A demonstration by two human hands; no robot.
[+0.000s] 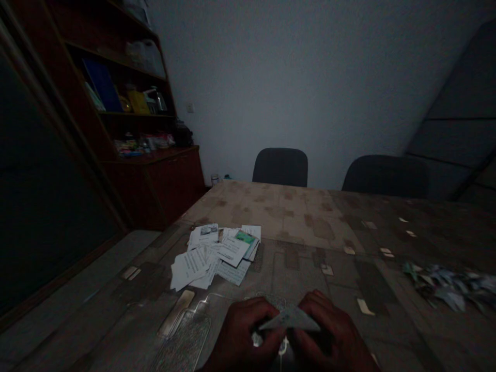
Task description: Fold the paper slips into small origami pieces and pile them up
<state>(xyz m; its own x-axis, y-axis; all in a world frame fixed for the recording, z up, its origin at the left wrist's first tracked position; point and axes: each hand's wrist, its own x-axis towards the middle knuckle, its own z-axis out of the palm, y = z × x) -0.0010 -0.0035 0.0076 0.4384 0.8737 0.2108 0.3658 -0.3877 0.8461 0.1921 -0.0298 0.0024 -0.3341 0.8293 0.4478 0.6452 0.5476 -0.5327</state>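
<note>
Both my hands meet at the near edge of the table over a small folded piece of paper [292, 319]. My left hand [246, 333] pinches its left end and my right hand [329, 333] pinches its right end, fingers curled round it. The paper forms a flat, pointed, roughly triangular shape. A loose heap of white printed paper squares [215, 256] lies on the table ahead to the left. A row of folded paper pieces [451, 284] lies at the right, blurred and dim.
The table [302, 222] has a patterned brown cloth. Two dark chairs [280, 166] [385, 175] stand at its far side. A wooden shelf unit [135, 129] with books and bottles stands at the left wall. The room is dim.
</note>
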